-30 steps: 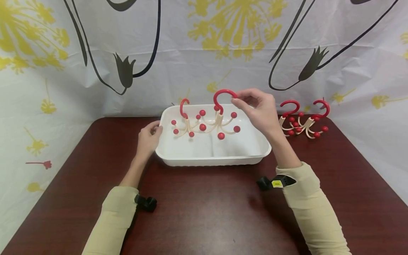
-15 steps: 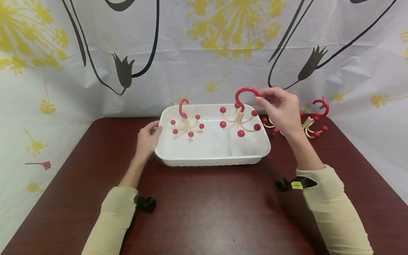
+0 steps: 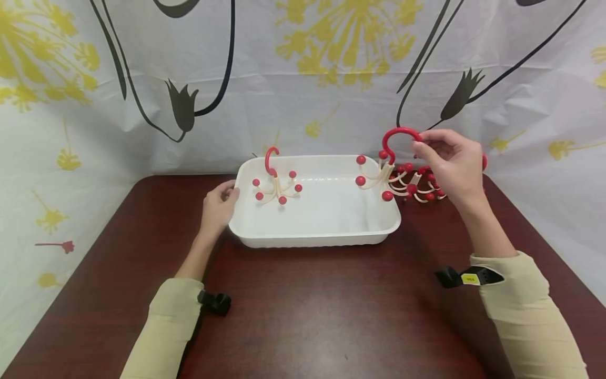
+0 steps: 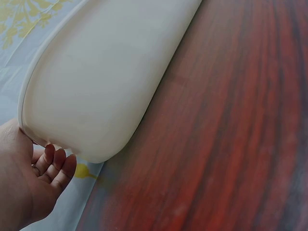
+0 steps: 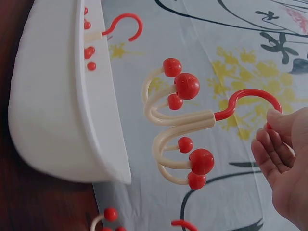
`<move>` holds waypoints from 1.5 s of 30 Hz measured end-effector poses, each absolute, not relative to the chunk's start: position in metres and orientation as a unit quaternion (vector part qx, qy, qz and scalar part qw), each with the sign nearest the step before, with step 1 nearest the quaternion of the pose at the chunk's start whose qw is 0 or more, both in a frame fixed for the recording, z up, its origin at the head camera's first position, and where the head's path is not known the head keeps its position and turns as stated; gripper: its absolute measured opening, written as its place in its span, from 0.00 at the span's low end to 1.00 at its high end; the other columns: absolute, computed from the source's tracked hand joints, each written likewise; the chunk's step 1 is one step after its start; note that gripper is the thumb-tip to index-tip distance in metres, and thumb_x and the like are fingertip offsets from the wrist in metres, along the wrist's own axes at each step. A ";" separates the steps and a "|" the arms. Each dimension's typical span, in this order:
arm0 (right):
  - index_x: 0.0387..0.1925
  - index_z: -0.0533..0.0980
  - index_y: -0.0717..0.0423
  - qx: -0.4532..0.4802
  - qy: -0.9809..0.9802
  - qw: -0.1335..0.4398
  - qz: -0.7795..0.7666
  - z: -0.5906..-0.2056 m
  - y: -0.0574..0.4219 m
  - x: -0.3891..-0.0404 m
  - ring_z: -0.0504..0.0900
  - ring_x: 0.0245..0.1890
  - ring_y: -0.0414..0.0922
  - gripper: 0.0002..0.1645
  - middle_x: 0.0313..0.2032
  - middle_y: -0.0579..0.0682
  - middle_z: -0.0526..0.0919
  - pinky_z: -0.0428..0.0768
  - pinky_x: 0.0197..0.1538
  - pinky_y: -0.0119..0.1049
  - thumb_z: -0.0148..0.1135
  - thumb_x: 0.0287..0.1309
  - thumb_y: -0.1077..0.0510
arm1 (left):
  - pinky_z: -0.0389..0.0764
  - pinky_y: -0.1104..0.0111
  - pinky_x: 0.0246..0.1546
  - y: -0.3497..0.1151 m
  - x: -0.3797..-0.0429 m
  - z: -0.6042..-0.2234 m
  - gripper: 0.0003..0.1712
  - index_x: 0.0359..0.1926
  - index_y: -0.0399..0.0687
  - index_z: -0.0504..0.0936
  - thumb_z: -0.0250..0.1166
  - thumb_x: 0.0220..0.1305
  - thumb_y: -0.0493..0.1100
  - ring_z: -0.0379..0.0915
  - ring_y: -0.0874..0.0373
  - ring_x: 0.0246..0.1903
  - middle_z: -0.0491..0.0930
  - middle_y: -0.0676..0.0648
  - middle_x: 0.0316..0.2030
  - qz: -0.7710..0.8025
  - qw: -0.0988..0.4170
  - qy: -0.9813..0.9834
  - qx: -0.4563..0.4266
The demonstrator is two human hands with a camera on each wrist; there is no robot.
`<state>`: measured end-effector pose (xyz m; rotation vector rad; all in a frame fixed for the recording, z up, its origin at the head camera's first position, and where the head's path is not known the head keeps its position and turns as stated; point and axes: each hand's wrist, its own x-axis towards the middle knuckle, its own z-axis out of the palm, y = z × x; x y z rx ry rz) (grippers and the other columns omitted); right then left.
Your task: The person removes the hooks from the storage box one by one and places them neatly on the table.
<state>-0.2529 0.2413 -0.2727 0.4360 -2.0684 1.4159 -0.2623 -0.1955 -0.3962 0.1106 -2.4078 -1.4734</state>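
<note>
My right hand (image 3: 452, 166) pinches the end of a red hook on a multi-arm hook hanger (image 3: 389, 171), whose cream arms end in red balls. It hangs over the right end of a white plastic basin (image 3: 312, 240). The right wrist view shows thumb and fingertips on the tip of the hook (image 5: 252, 91). At the basin's left end, my left hand (image 3: 219, 208) grips the rim, fingers (image 4: 57, 166) curled beneath it in the left wrist view. A similar hanger (image 3: 278, 184) stands inside the basin on the left, red hook upward.
More hangers (image 3: 417, 181) lie on the dark red-brown table (image 3: 303, 305) right of the basin, partly hidden behind the right hand and the held hanger. A white curtain (image 3: 265, 95) with yellow and grey flower prints rises right behind the table's back edge.
My right hand has carried the held hanger rightward, from over the basin's middle to its right end, now overlapping the hangers there. Left hand, basin and the hanger inside stay in place.
</note>
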 end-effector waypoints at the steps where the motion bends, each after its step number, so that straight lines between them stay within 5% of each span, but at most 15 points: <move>1: 0.44 0.83 0.68 0.161 -0.776 0.294 0.534 -0.273 0.245 -0.253 0.84 0.32 0.40 0.12 0.33 0.43 0.85 0.80 0.42 0.23 0.70 0.58 0.67 | 0.72 0.64 0.39 -0.195 -0.262 -0.396 0.23 0.64 0.36 0.77 0.56 0.75 0.44 0.74 0.47 0.41 0.81 0.35 0.46 -0.515 0.157 -0.842 0.039; 13: 0.40 0.82 0.76 0.167 -0.702 0.297 0.626 -0.280 0.284 -0.250 0.84 0.27 0.40 0.11 0.30 0.48 0.86 0.80 0.38 0.22 0.71 0.53 0.73 | 0.72 0.65 0.40 -0.196 -0.261 -0.397 0.23 0.64 0.37 0.77 0.56 0.75 0.44 0.73 0.46 0.42 0.81 0.35 0.46 -0.517 0.156 -0.841 0.038; 45: 0.44 0.84 0.57 -0.033 -0.805 0.342 0.484 -0.300 0.385 -0.226 0.81 0.28 0.27 0.09 0.32 0.32 0.83 0.74 0.43 0.16 0.69 0.61 0.65 | 0.73 0.65 0.41 -0.195 -0.260 -0.395 0.24 0.65 0.38 0.76 0.55 0.76 0.45 0.73 0.46 0.43 0.80 0.35 0.48 -0.523 0.146 -0.838 0.044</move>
